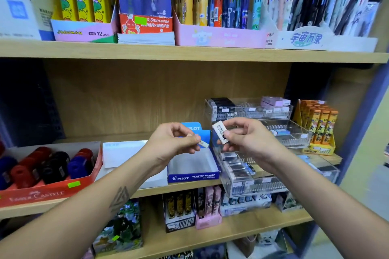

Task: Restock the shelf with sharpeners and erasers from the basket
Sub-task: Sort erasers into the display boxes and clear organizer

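Left hand (170, 143) and right hand (244, 139) fingers each pinching an eraser (220, 131); blue box (193, 176) looks empty, restocking unfinished.

Over the blue Pilot eraser box (193, 176), the left hand (170, 143) pinches a small white eraser (203, 143) while the right hand (250, 139) pinches a sleeved eraser (220, 132).

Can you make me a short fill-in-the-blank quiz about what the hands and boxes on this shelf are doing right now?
1. Each hand, the left hand and the right hand, pinches one ____.
2. The blue box below the hands is printed with the brand name ____.
3. The red tray at the left holds ____.
4. The hands are held in front of the ____ shelf in view.

Missing words: eraser; Pilot; sharpeners; middle
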A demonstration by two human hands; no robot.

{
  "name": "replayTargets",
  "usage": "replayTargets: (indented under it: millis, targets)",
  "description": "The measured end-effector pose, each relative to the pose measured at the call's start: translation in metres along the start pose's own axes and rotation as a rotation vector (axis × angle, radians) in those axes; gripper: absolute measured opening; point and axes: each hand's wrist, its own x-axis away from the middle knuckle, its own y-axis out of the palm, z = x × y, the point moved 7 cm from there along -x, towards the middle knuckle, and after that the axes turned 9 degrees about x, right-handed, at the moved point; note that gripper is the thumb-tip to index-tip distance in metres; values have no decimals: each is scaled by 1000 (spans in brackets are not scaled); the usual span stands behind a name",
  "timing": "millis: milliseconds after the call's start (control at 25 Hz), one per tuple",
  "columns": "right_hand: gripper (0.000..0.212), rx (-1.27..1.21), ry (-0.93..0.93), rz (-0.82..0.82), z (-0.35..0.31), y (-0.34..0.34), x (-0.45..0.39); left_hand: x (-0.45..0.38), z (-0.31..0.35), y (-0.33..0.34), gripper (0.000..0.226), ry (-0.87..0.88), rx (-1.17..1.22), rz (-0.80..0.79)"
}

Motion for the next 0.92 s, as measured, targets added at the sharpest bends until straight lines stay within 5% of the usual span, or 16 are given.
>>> replayTargets:
  millis: [200,320,720,800,920]
  targets:
    - [20,4,11,7,4,-30,0,-20,1,44,29,-55,20,-122]
    - [12,146,-70,-17,-4,-50,-2,-36,-1,79,19,-159,0,-185]
    - [31,614,-335,218,-51,-131,-60,-118,39,139,6,-141,119,-194]
    - [30,740,-296,280,-48,-145,-90,-138,46,138,12,-72,49,-170]
    - [33,1067,-125,205,-28,-152,-137,-166,53,119,22,148,-382,8]
